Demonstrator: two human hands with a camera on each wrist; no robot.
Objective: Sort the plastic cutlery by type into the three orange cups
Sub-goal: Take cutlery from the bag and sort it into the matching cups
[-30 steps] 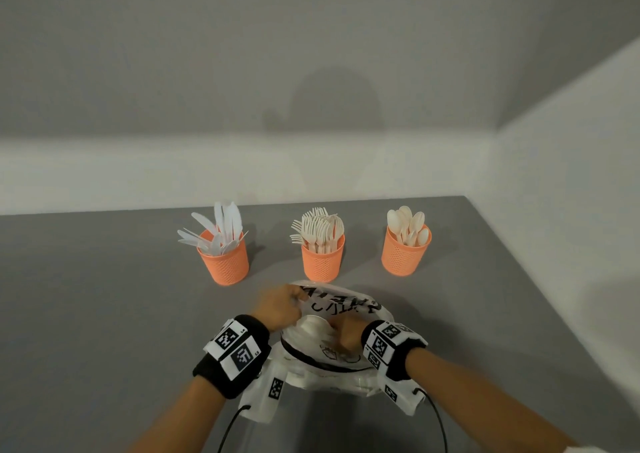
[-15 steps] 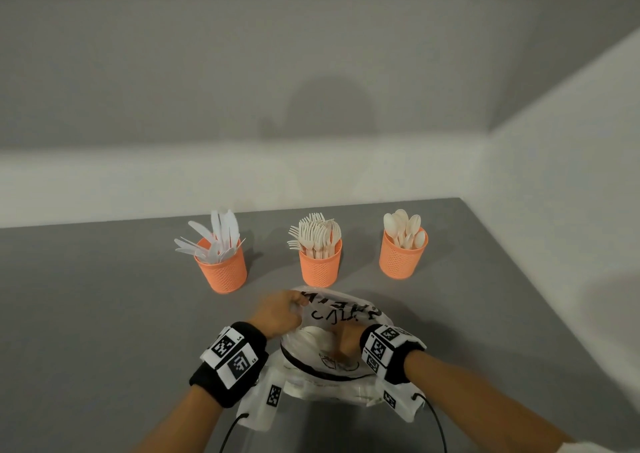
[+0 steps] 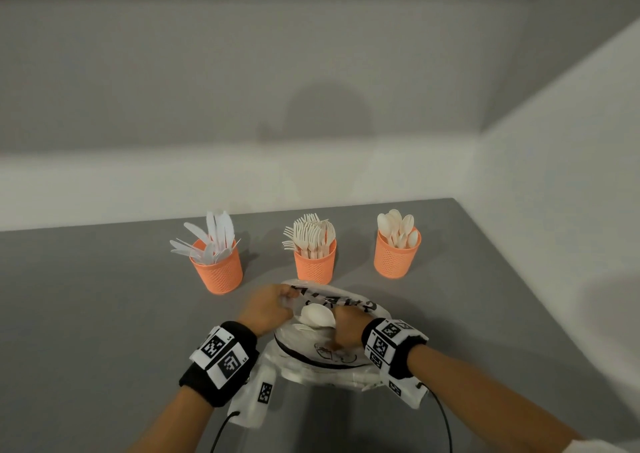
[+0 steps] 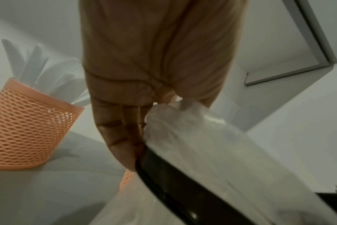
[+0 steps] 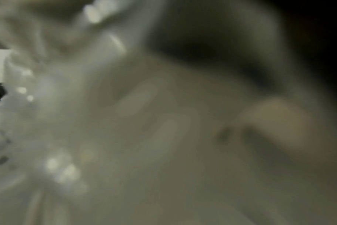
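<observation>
Three orange mesh cups stand in a row: the knife cup (image 3: 218, 269) on the left, the fork cup (image 3: 314, 262) in the middle and the spoon cup (image 3: 396, 255) on the right. In front of them lies a clear plastic bag (image 3: 329, 352) with black print. My left hand (image 3: 273, 309) pinches the bag's far rim (image 4: 164, 109) and holds its mouth up. My right hand (image 3: 346, 328) is in the bag's mouth, curled round a white spoon (image 3: 317, 314) whose bowl sticks out to the left. The right wrist view is blurred, showing only the bag's inside.
The grey table (image 3: 104, 314) ends at a white wall behind the cups and another on the right. The knife cup (image 4: 25, 129) stands close to the left of my left hand, and the fork cup's base (image 4: 127, 178) shows just beyond its fingers.
The white spoon has risen out of the bag's mouth with my right hand. My left hand keeps its hold on the bag's rim. The cups have not moved.
</observation>
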